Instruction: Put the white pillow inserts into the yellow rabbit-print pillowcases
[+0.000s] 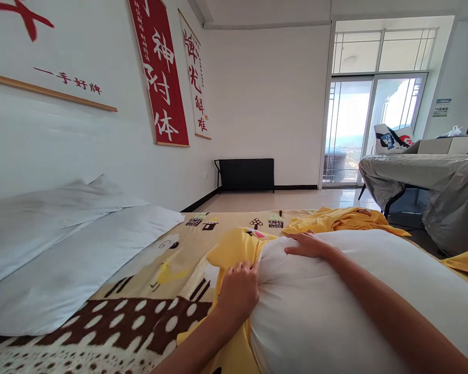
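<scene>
Clamping a yellow cover (232, 246) in the left hand (239, 285), left of the white pillow (300, 311), resting the right hand (307, 245), fingers apart, atop it

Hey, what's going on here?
A person is handling a white pillow and a yellow cover on a patterned blanket. The left hand grips the cover's edge, while the right hand rests on top of the pillow near that edge. Most of the pillow is outside the cover. More white pillows lie to the left, and crumpled yellow cloth lies beyond.
</scene>
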The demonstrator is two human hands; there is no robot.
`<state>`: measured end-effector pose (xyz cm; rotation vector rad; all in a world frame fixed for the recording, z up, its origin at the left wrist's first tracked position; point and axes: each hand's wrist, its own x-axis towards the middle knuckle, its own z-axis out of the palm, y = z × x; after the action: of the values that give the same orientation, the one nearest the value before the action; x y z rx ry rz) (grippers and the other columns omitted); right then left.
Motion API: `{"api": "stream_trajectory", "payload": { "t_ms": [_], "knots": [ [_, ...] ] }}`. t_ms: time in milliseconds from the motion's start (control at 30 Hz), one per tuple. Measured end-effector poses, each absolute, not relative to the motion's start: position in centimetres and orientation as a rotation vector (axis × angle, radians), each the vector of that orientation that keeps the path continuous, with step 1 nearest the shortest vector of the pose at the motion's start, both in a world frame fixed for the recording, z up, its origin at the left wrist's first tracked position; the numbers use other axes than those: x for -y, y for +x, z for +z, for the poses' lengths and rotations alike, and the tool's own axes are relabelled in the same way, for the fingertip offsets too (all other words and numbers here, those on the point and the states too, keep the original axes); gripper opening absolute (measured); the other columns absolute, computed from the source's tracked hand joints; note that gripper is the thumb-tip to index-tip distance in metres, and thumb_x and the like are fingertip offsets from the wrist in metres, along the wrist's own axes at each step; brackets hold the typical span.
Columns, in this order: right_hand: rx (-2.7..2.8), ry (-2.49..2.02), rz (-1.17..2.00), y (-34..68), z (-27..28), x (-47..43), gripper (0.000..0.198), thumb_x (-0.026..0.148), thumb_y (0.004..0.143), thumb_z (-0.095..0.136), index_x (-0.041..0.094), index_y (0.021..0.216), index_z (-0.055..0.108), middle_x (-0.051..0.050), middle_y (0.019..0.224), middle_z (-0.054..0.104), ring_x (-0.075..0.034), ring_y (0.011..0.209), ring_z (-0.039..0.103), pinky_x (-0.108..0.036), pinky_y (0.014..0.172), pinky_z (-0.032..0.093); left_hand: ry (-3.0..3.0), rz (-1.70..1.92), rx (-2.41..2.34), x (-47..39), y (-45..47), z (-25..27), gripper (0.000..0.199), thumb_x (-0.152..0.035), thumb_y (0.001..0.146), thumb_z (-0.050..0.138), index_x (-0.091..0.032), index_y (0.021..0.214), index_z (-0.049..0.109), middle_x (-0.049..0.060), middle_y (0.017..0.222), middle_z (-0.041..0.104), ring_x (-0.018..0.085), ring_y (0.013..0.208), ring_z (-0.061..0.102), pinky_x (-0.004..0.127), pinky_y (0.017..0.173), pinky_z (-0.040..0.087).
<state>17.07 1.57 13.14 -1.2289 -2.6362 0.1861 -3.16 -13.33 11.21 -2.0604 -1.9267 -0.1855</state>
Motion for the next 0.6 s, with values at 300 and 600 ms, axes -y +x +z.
{"api": "stream_trajectory", "payload": {
  "t_ms": [300,600],
  "knots": [
    [2.592,-1.061,-0.470,16.9,14.7,6.3,0.053,0.046,0.091,0.041,0.022,0.139,0.041,-0.012,0.109,0.066,-0.027,0.100,0.059,-0.045,0.094,0.035,-1.897,-0.317,1.936,7.4,-3.4,16.0,0.036,-0.005,0.081,0.037,-0.013,0.110,0.055,0.015,0.104,0.060,0.026,0.095,0.060,0.036,0.073,0.049],
    [2.529,-0.867,-1.015,14.2,15.2,14.1,0.048,0.017,0.084,0.046,0.007,0.131,0.048,-0.014,0.080,0.065,-0.027,0.072,0.060,-0.040,0.066,0.042,-1.996,-0.507,1.746,8.2,2.0,22.2,0.022,-0.011,0.078,0.044,-0.017,0.096,0.055,0.008,0.089,0.062,0.023,0.083,0.062,0.032,0.067,0.047]
  ]
}}
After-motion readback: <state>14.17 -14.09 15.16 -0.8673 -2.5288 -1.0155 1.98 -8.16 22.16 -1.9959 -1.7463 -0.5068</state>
